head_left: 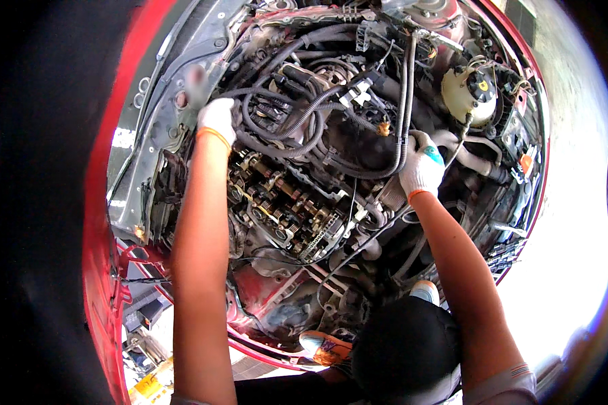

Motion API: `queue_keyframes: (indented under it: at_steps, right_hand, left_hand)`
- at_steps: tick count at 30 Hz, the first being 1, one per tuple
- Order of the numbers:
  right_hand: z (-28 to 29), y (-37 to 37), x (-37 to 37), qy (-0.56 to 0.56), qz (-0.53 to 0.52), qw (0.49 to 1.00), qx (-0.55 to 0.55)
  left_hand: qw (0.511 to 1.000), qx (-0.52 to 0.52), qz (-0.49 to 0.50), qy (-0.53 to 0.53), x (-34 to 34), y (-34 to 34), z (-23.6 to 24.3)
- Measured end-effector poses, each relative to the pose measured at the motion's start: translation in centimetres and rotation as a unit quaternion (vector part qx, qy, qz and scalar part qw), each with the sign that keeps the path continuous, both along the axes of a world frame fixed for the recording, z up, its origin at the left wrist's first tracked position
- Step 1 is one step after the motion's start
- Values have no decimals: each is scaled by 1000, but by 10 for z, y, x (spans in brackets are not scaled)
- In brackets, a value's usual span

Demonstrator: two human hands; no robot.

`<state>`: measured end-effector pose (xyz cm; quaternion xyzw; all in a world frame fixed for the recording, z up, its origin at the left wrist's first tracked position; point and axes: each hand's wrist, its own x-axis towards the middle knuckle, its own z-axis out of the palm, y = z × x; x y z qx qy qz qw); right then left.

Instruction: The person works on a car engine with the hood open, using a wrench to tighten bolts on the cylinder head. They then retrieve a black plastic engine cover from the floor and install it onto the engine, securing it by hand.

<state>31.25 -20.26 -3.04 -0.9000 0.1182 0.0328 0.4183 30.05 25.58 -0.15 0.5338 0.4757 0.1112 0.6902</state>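
Observation:
My left hand [216, 120], in a white glove with an orange cuff, has curled fingers on a dark wiring loom [284, 152] at the left of the engine. My right hand [420, 165], gloved the same with a teal patch, is closed around the corrugated hoses [404, 115] at the right. The looms loop across the upper engine between my hands. Below them the cylinder head [284, 202] lies uncovered, showing camshafts and valve parts. My fingertips are partly hidden among the hoses.
A cream reservoir [456, 94] with a black cap sits at upper right. Red body edges [540, 128] surround the bay. At the bottom are an orange shoe [327, 347], a lighter shoe [425, 291] and a dark rounded shape [402, 347]. Assorted items [148, 385] lie at lower left.

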Motion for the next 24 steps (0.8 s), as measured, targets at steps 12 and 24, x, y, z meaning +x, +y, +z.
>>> queue_keyframes:
  at_steps: [12, 24]
  right_hand:
    - [4, -2, 5, -10, 11, 1000, 7]
    - [3, -5, -2, -13, 38, 998, -42]
  left_hand:
    - [988, 50, 79, -125, -58, -98, -7]
    - [972, 199, 103, -73, -28, -140, -22]
